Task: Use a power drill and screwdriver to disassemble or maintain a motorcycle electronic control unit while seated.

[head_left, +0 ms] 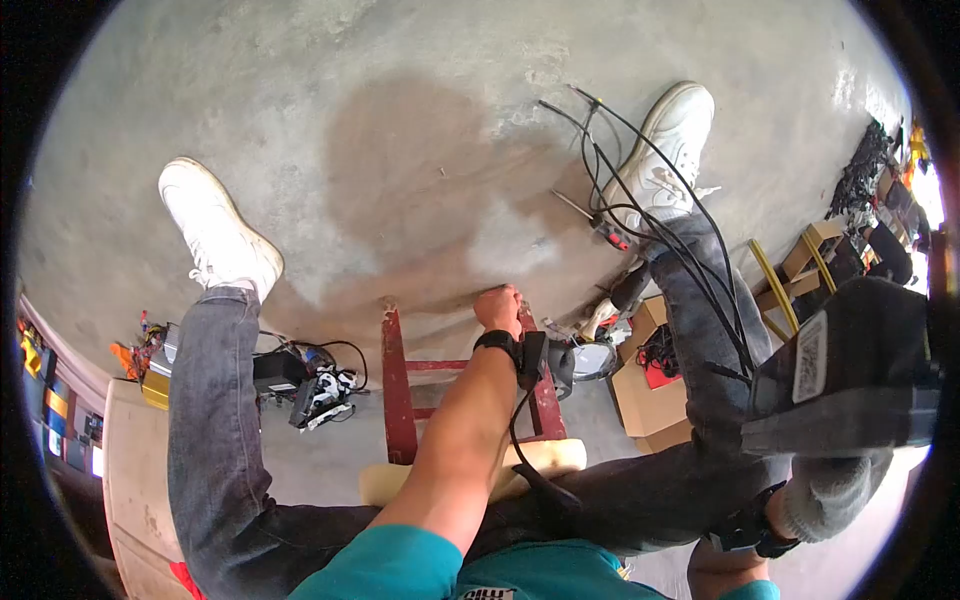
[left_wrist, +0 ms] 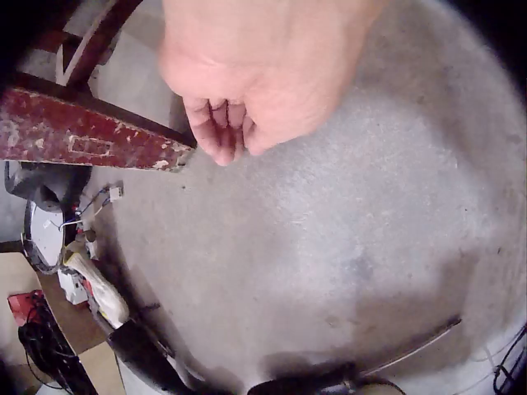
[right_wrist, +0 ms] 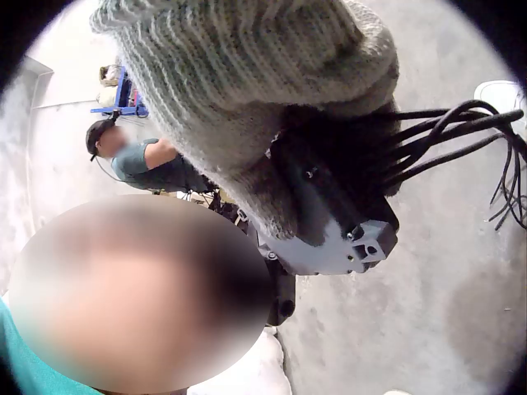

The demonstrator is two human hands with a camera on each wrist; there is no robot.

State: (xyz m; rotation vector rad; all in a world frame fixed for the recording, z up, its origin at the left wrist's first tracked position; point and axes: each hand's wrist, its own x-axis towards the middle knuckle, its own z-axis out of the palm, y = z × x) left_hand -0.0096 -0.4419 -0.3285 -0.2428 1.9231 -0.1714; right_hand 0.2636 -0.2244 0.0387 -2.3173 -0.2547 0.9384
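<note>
Here, to the right of the stool [head_left: 397, 395], the gloved right hand [right_wrist: 263, 90] grasps a labelled black device [head_left: 855, 360], from which cables [head_left: 690, 267] trail forward, beyond the stool. The bare left hand [head_left: 498, 308] is released, its fingers loosely curled near the end of the stool's right leg; whether they touch it cannot be told. A screwdriver [head_left: 610, 234] lies on the floor [head_left: 430, 220] ahead and right of the stool; a carton [head_left: 637, 405] sits at its right.

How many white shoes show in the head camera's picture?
2: the left shoe, toward the left, and the right shoe, at upper right. Others may be hidden.
</note>
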